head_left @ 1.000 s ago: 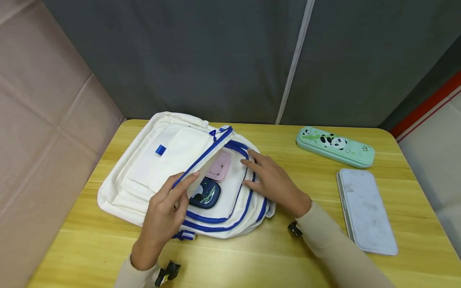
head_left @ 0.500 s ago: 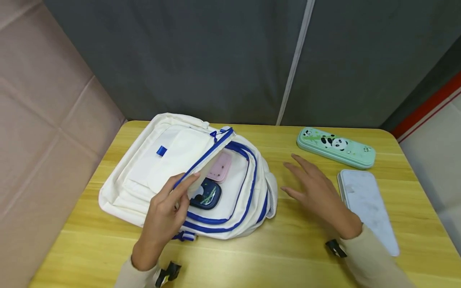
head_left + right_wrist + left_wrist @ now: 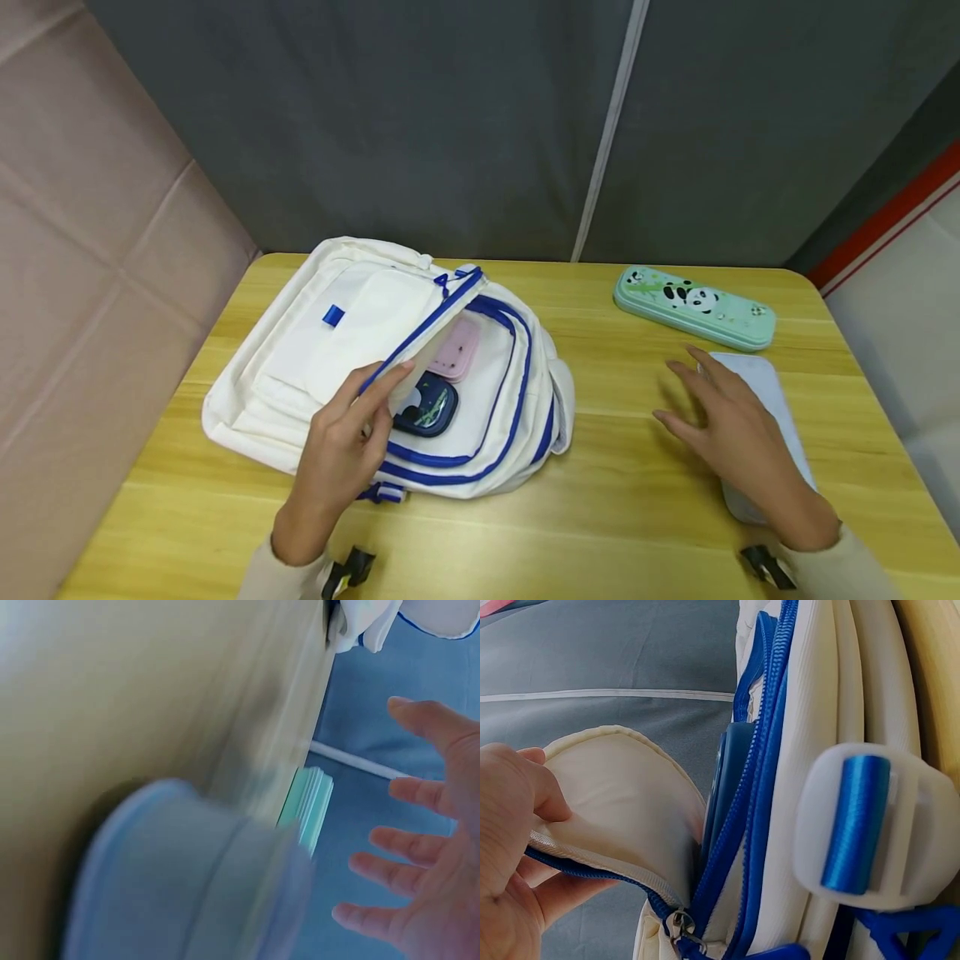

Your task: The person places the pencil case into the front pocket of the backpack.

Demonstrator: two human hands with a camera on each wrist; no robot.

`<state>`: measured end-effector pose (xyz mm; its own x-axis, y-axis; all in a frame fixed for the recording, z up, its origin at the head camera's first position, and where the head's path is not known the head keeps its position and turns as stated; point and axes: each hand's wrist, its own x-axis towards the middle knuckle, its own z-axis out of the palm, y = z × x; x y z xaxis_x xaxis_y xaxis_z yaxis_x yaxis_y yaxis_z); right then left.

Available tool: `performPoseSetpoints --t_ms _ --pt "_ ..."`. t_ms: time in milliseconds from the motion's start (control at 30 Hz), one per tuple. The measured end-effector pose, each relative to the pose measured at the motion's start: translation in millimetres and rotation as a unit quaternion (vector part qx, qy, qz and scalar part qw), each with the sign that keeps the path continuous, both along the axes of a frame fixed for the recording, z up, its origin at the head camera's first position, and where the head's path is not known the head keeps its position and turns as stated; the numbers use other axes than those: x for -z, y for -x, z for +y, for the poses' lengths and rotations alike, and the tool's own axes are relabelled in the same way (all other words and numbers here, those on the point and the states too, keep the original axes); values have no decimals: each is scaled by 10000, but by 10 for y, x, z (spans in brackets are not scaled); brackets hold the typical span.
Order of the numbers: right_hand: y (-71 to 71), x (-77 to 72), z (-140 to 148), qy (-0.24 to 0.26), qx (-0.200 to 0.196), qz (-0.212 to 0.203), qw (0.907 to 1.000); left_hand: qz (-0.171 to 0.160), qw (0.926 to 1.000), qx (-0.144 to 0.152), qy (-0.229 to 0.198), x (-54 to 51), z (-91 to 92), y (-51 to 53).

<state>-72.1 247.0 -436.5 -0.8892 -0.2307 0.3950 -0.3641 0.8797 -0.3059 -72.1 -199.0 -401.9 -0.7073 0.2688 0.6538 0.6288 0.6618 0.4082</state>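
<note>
Pocket flap (image 3: 626, 795) pinched by left hand (image 3: 343, 442); if let slip, navy case (image 3: 437, 407) beside that hand could get covered. Right hand (image 3: 738, 437) splayed.

Insp. of operator's forearms: L sleeve (image 3: 281, 575) & R sleeve (image 3: 836, 571) both lt. beige, long, plain, ending approx. at wrist. L wrist unit (image 3: 360, 564) blk., blocky, two lobes; R wrist unit (image 3: 767, 567) also blk., small, fine detail indistinct. Hands (image 3: 339, 454) bare.
</note>
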Motion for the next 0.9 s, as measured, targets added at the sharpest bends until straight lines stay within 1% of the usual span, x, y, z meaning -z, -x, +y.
performPoseSetpoints --t_ms 167,400,533,633,800,900 --pt "-122 38 156 -86 312 -87 9994 -32 10000 -12 6 2 1 1" --pt "-305 88 323 -136 775 -487 9957 -95 10000 -20 22 -2 2 -6" --pt "-382 117 367 -224 950 -646 9931 -82 10000 -16 25 -6 1 -5" --pt "-422 143 386 -285 1090 -846 9900 -51 10000 -18 26 -5 1 -5" --pt "-480 166 412 -374 1362 -1432 9796 -52 10000 -11 14 -3 5 -2" --pt "-518 180 422 -369 1463 -1592 9756 -98 9999 -21 22 -1 4 -6"
